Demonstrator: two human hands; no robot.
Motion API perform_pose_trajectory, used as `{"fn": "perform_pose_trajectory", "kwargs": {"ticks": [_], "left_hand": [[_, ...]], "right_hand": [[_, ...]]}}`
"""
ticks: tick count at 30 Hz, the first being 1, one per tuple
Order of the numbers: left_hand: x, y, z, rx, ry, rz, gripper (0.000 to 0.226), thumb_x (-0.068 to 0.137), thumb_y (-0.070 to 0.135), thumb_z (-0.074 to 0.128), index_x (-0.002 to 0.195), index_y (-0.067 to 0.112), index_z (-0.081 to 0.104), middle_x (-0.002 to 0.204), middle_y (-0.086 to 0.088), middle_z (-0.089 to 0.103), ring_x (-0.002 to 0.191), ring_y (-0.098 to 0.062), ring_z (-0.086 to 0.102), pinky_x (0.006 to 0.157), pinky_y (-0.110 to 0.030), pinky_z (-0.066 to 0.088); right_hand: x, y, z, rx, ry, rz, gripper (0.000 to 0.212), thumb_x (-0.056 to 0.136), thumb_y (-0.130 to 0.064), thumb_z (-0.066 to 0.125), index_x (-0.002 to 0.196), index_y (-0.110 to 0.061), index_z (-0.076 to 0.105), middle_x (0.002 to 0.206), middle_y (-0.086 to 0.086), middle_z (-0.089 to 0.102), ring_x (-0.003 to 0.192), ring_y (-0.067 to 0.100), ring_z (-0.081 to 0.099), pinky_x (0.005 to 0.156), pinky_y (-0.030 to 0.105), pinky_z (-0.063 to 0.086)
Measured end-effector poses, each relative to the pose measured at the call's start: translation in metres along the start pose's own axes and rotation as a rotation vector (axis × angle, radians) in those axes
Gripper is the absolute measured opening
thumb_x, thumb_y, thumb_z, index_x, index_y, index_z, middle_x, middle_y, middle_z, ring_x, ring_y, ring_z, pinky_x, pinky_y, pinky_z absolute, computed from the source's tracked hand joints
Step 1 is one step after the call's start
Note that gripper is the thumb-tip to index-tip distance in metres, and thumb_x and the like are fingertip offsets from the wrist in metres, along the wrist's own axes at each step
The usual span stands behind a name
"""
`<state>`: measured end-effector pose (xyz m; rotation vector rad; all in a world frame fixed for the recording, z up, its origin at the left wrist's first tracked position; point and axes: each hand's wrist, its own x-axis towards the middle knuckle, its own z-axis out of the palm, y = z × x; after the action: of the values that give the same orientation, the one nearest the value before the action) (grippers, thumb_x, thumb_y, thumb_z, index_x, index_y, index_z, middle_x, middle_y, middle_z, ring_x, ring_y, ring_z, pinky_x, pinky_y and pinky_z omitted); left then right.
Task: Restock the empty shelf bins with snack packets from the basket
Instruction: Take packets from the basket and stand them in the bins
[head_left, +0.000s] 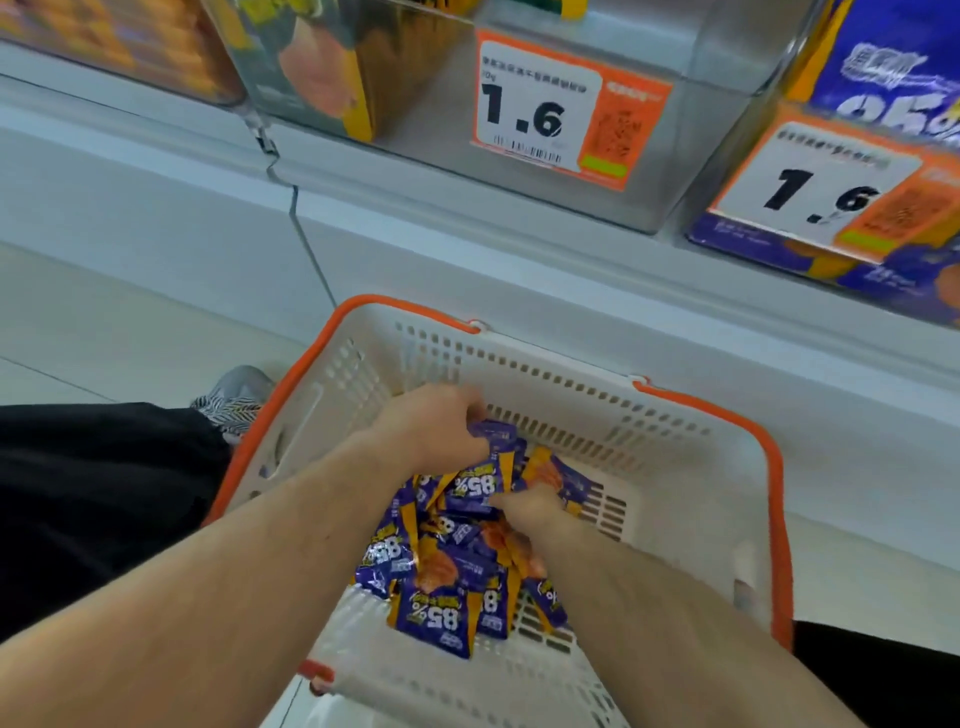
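Both hands are down inside the white perforated plastic basket with the orange rim (691, 410), working in the heap of small purple-and-orange foil snack packets (447, 561) that lies on its floor. The left hand (431, 423) sits at the far side of the heap with its fingers curled round a bunch of packets, a purple corner poking out past the knuckles. The right hand (530, 506) is half buried in the pile; its fingers appear to be closing on more packets, though the tips are hidden under the foil, so how firm that hold is I cannot tell.

Above the basket, on the pale shelf, the clear plastic bin with the orange "1.6" price label (550, 104) looks bare behind its front panel, and it is probably the one to fill. To its right stands a clear bin holding a purple display box (883, 57) in the same colours as the packets.

The risk from here lies in the lift. The foil is slick and the bundles are loose, so packets could slide out between the fingers and fall to the floor beside the basket. An overfull handful may also catch on the bin's front panel and spill.
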<state>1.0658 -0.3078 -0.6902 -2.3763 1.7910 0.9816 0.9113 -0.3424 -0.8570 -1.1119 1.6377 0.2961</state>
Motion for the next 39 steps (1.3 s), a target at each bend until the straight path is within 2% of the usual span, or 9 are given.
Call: {"fn": "perform_pose_trajectory", "kwargs": {"ticks": [10, 14, 20, 23, 25, 27, 31, 34, 39], "left_hand": [[-0.011, 0.017, -0.007, 0.011, -0.046, 0.021, 0.039, 0.081, 0.036, 0.058, 0.119, 0.027, 0.06, 0.111, 0.006, 0.065, 0.098, -0.017, 0.06, 0.085, -0.039, 0.055], [-0.022, 0.041, -0.012, 0.035, -0.071, 0.085, 0.051, 0.081, 0.043, 0.063, 0.129, 0.026, 0.056, 0.124, 0.005, 0.062, 0.11, -0.017, 0.059, 0.094, -0.039, 0.052], [-0.037, 0.091, -0.03, 0.121, 0.059, 0.229, 0.064, 0.084, 0.048, 0.064, 0.142, 0.033, 0.041, 0.146, 0.004, 0.044, 0.132, -0.019, 0.041, 0.107, -0.041, 0.037], [-0.047, 0.121, -0.043, -0.129, 0.026, 0.271, 0.047, 0.083, 0.038, 0.071, 0.126, 0.027, 0.055, 0.124, 0.004, 0.06, 0.113, -0.017, 0.057, 0.093, -0.031, 0.046], [-0.05, 0.142, -0.05, -0.223, 0.06, 0.329, 0.013, 0.083, 0.026, 0.071, 0.084, 0.024, 0.058, 0.083, 0.004, 0.061, 0.08, -0.016, 0.058, 0.064, -0.024, 0.043], [-0.054, 0.16, -0.057, -0.291, 0.107, 0.369, 0.028, 0.084, 0.018, 0.07, 0.065, 0.022, 0.05, 0.064, 0.005, 0.052, 0.064, -0.016, 0.051, 0.054, -0.025, 0.035], [-0.06, 0.186, -0.071, -0.519, 0.162, 0.437, 0.003, 0.084, 0.013, 0.071, 0.084, 0.015, 0.069, 0.08, -0.003, 0.072, 0.073, -0.019, 0.065, 0.066, -0.031, 0.05], [-0.064, 0.206, -0.083, -0.666, 0.182, 0.499, 0.018, 0.087, 0.01, 0.07, 0.086, 0.028, 0.069, 0.078, 0.014, 0.072, 0.067, 0.001, 0.067, 0.06, -0.015, 0.05], [-0.069, 0.246, -0.104, -0.734, 0.277, 0.568, 0.017, 0.088, 0.018, 0.071, 0.083, 0.032, 0.063, 0.072, 0.02, 0.069, 0.064, 0.005, 0.066, 0.05, -0.011, 0.047]], "right_hand": [[-0.016, -0.017, -0.049, -0.234, 0.073, -0.228, 0.031, 0.076, -0.003, 0.059, 0.059, -0.015, 0.036, 0.062, 0.009, 0.04, 0.061, 0.02, 0.041, 0.059, 0.035, 0.032], [-0.079, -0.038, -0.111, -0.513, 0.13, -0.452, 0.015, 0.08, -0.005, 0.059, 0.069, -0.014, 0.053, 0.071, 0.004, 0.056, 0.069, 0.021, 0.058, 0.057, 0.029, 0.043], [-0.176, -0.067, -0.192, -0.871, 0.18, -0.734, 0.014, 0.082, -0.017, 0.065, 0.095, -0.021, 0.069, 0.094, -0.004, 0.064, 0.089, 0.018, 0.059, 0.078, 0.032, 0.052], [-0.227, -0.074, -0.22, -0.884, 0.232, -0.852, 0.023, 0.083, -0.012, 0.063, 0.104, -0.016, 0.072, 0.098, -0.001, 0.065, 0.091, 0.016, 0.058, 0.077, 0.026, 0.047], [-0.256, -0.075, -0.235, -0.863, 0.266, -0.898, 0.021, 0.085, -0.011, 0.063, 0.104, -0.015, 0.072, 0.094, -0.002, 0.064, 0.088, 0.015, 0.058, 0.075, 0.027, 0.047], [-0.28, -0.073, -0.249, -0.836, 0.308, -0.923, 0.019, 0.087, -0.014, 0.064, 0.105, -0.015, 0.071, 0.096, -0.002, 0.066, 0.089, 0.015, 0.059, 0.075, 0.027, 0.048], [-0.315, -0.062, -0.285, -0.711, 0.526, -0.935, 0.019, 0.086, -0.029, 0.073, 0.101, -0.018, 0.071, 0.085, -0.009, 0.059, 0.082, 0.01, 0.056, 0.068, 0.023, 0.041], [-0.329, -0.054, -0.305, -0.624, 0.591, -0.892, 0.019, 0.084, -0.031, 0.075, 0.096, -0.016, 0.072, 0.076, -0.012, 0.06, 0.073, 0.007, 0.057, 0.061, 0.022, 0.044], [-0.343, -0.049, -0.323, -0.507, 0.767, -0.894, 0.018, 0.09, -0.029, 0.069, 0.091, -0.01, 0.067, 0.087, 0.004, 0.065, 0.084, 0.02, 0.061, 0.075, 0.037, 0.053]]}}
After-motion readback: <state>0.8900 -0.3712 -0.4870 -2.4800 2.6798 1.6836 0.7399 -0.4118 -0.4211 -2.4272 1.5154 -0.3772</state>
